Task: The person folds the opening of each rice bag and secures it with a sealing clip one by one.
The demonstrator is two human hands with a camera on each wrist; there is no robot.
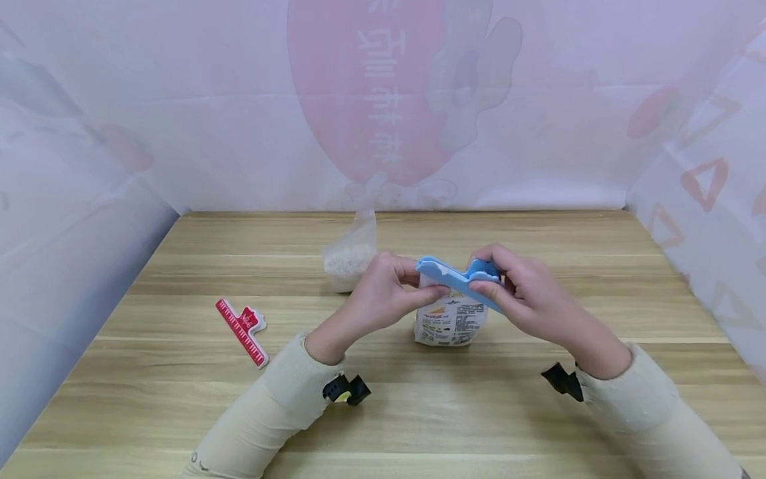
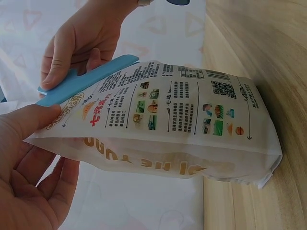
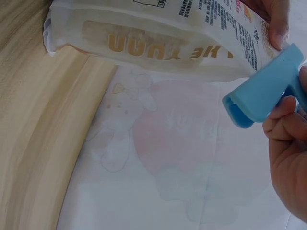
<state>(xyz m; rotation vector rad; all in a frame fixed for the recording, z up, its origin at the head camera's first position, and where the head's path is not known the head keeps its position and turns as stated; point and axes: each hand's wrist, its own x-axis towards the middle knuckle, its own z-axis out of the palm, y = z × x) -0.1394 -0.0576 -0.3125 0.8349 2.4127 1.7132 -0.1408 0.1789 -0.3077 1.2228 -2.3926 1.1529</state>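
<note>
A white printed bag (image 1: 451, 324) stands upright on the table, its top edge raised between both hands. My left hand (image 1: 383, 296) pinches a top corner of this bag between thumb and fingers. In my right hand (image 1: 532, 293), thumb and fingers grip the handle of a blue bag clip (image 1: 457, 277). The clip lies slanted along the bag's top edge. In the left wrist view, the blue bar (image 2: 98, 79) runs along the top of the printed face. From the right wrist view, the clip's near end (image 3: 249, 105) shows a gap between its two bars.
On the wooden table (image 1: 179, 412), a red bag clip (image 1: 242, 332) with a white edge lies to the left. Behind my left hand stands a clear bag of white grains (image 1: 352, 259), its top gathered upward. Printed white sheets (image 1: 239, 146) wall the back and sides.
</note>
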